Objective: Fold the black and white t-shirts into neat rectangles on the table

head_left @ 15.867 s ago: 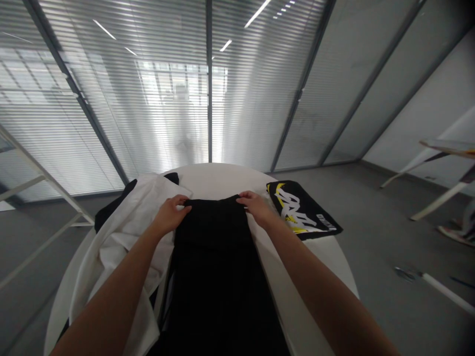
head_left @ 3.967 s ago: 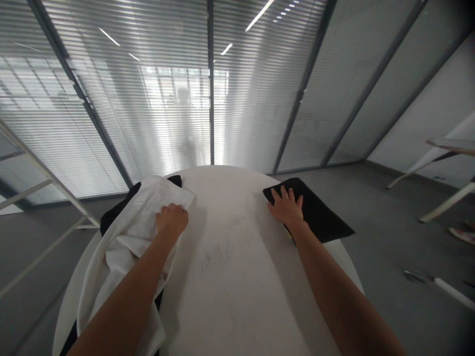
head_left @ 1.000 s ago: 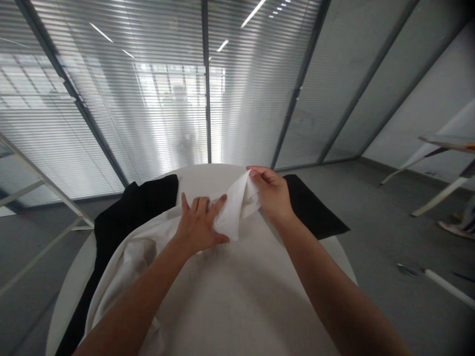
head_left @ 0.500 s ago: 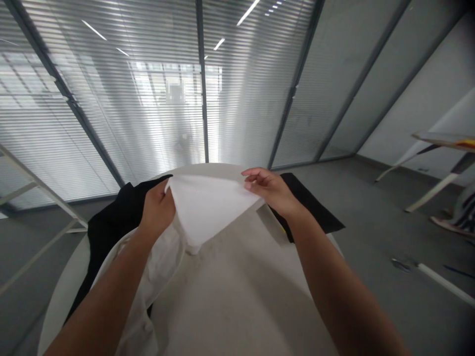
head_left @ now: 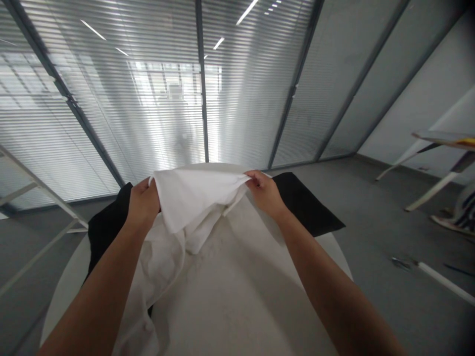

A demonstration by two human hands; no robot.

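Observation:
A white cloth (head_left: pixel 193 195) is stretched between my two hands above the round white table (head_left: pixel 237 296). My left hand (head_left: pixel 144 202) is closed on its left end. At the other end, my right hand (head_left: pixel 264 192) pinches the cloth edge between thumb and fingers. One flap hangs down in the middle, and more crumpled white fabric (head_left: pixel 163 257) lies below and to the left, partly behind my left forearm. I cannot tell whether it is all one piece. Black fabric (head_left: pixel 106 220) lies behind my left hand, and a flat black piece (head_left: pixel 306 205) extends past the table's right edge.
A glass partition with blinds (head_left: pixel 237 99) stands behind the table. White metal legs (head_left: pixel 40 193) rise at the left. On the right are another table (head_left: pixel 445 141), a white bar (head_left: pixel 445 284) on the floor and a striped item (head_left: pixel 465 212).
My left hand has moved left with the cloth. My right hand has closed on the cloth edge and shifted slightly left. The cloth is lifted and stretched, showing folds beneath.

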